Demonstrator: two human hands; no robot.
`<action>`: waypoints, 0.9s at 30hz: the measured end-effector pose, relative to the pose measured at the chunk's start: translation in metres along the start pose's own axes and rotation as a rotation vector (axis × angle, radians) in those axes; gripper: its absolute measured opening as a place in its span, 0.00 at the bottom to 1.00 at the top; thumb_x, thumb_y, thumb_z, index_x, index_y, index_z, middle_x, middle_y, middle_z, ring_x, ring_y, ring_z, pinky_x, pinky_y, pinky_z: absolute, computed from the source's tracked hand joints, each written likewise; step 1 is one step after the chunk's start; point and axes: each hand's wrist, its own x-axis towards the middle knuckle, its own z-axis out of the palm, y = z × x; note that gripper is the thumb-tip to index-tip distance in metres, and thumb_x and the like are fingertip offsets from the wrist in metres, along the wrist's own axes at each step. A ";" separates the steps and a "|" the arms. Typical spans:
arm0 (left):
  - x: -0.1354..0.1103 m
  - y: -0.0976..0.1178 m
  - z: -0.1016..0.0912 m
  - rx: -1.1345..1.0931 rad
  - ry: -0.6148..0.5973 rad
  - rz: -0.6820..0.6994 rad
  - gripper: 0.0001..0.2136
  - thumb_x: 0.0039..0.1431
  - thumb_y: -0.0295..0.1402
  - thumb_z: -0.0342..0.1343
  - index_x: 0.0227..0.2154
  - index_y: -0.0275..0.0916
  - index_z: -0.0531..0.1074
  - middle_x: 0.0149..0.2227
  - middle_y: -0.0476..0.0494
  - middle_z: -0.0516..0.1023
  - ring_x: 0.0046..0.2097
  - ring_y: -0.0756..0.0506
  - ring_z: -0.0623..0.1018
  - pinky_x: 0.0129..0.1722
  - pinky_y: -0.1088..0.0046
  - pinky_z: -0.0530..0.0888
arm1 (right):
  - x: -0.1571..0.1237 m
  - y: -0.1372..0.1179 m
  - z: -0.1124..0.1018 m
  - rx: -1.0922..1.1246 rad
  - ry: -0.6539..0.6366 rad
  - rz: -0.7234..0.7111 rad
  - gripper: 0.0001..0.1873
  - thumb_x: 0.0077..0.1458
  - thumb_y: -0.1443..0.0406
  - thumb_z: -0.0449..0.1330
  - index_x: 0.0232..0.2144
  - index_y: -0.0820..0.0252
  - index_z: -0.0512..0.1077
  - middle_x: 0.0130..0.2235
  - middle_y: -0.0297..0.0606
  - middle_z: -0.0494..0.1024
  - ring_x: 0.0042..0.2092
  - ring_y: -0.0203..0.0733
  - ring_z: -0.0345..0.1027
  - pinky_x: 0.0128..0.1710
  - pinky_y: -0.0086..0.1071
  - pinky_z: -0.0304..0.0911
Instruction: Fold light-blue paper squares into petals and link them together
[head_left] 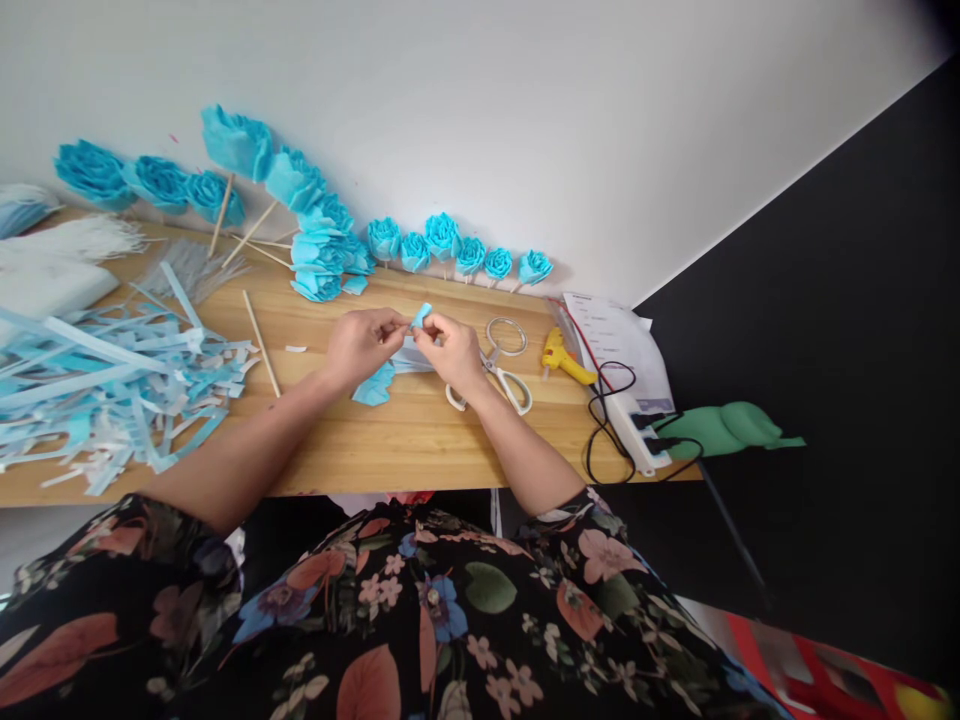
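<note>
Over the middle of a wooden table (pixel 420 440), my left hand (pixel 361 343) and my right hand (pixel 452 352) meet, both pinching one small piece of light blue paper (pixel 421 315). The fingers of both hands are closed on it. A larger blue paper piece (pixel 375 386) lies on the table just below my left hand. White-handled scissors (pixel 504 372) lie right beside my right hand.
Finished blue paper roses (pixel 454 250) on sticks line the white wall, with bigger ones (pixel 161 182) at the left. A heap of blue paper strips (pixel 105 385) covers the left side. A yellow glue gun (pixel 564 358), a power strip (pixel 634 430) with black cables and a loose wooden stick (pixel 261 343) lie about.
</note>
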 end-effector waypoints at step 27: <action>0.008 -0.007 -0.003 -0.322 0.062 -0.164 0.10 0.53 0.40 0.58 0.27 0.38 0.73 0.23 0.51 0.69 0.25 0.51 0.65 0.26 0.74 0.60 | 0.003 0.002 -0.004 0.220 -0.048 0.116 0.14 0.56 0.55 0.59 0.25 0.57 0.71 0.26 0.29 0.72 0.30 0.34 0.63 0.33 0.29 0.56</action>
